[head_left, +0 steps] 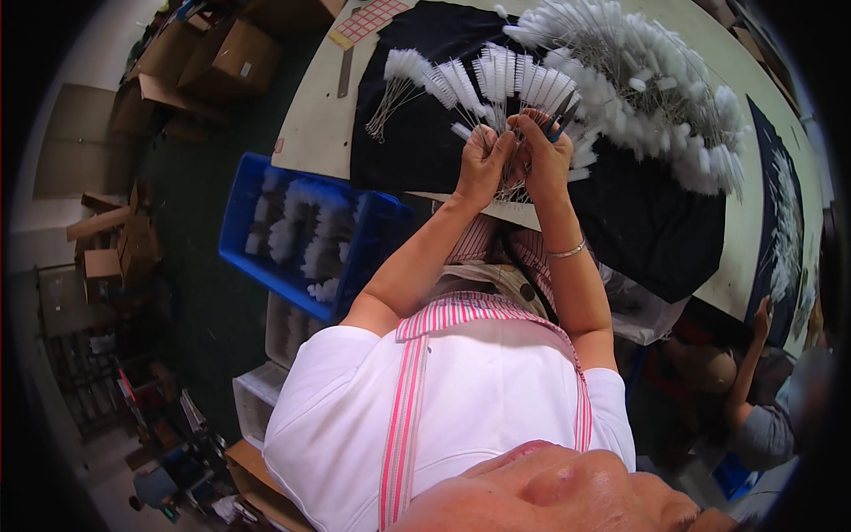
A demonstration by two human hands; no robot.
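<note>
My left hand [485, 167] is closed in a pinch at the table's near edge, among the thin wire stems of white bristle brushes. It seems to grip a wire-stemmed brush [461, 130], though the fingers hide most of it. Touching it, my right hand [543, 155] is closed around a tool with blue handles and dark blades [560, 118], which looks like scissors. Beyond both hands, a row of white wire-stemmed brushes [496, 73] fans out on a black cloth [390, 151]. More wire stems lie under my hands.
A large heap of white brushes [656, 89] covers the table's right side. Left of the table [310, 133] stands a blue crate [235, 239] with white brushes. A metal ruler [344, 73] lies at far left. Cardboard boxes [230, 62] stand beyond; another person [767, 408] works at right.
</note>
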